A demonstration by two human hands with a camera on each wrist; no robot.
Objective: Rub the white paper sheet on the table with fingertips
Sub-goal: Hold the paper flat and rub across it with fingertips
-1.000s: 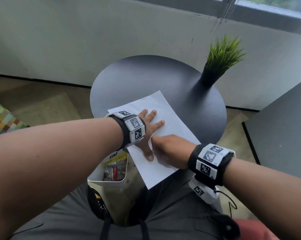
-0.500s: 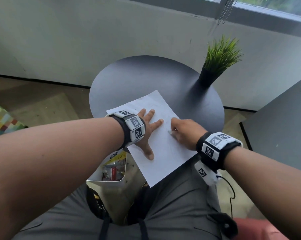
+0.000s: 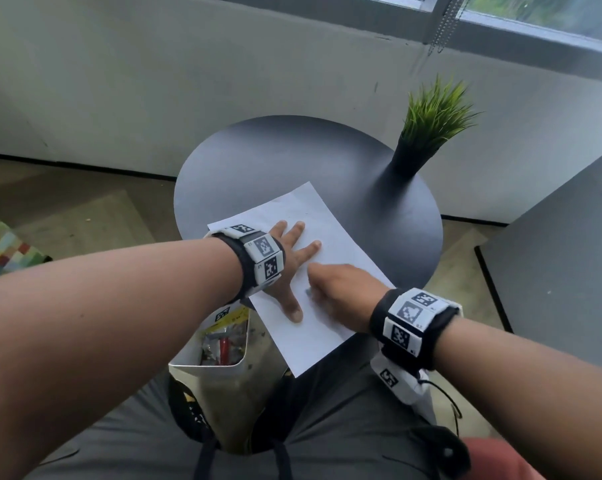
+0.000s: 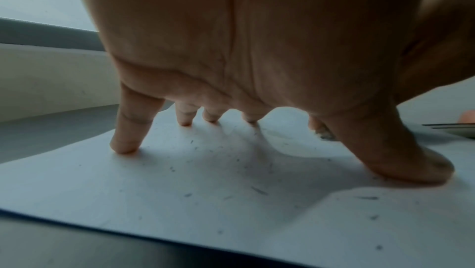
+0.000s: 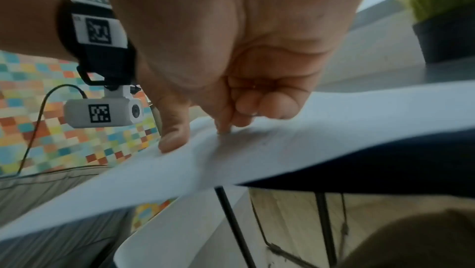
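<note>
The white paper sheet point(image 3: 313, 216) lies slanted on the round dark table point(image 3: 292, 157), its near corner hanging over the table's front edge. My left hand point(image 3: 292, 261) is spread on the sheet, its straight fingers point(image 4: 126, 142) and thumb pressing down on the paper point(image 4: 205, 181), which carries small grey specks. My right hand point(image 3: 341, 289) sits just right of the left thumb. Its fingers are curled, and the fingertips point(image 5: 225, 128) touch the paper point(image 5: 282, 150). I see nothing held in it.
A green grass plant in a black pot point(image 3: 410, 157) stands at the table's far right. Under the table's near left edge is a white bin point(image 3: 220, 344) holding several small items. A grey cabinet point(image 3: 552, 254) is at the right. My lap is below.
My right hand slid away to the right along the sheet, then came back left beside my left thumb. The left hand and the paper have stayed put.
</note>
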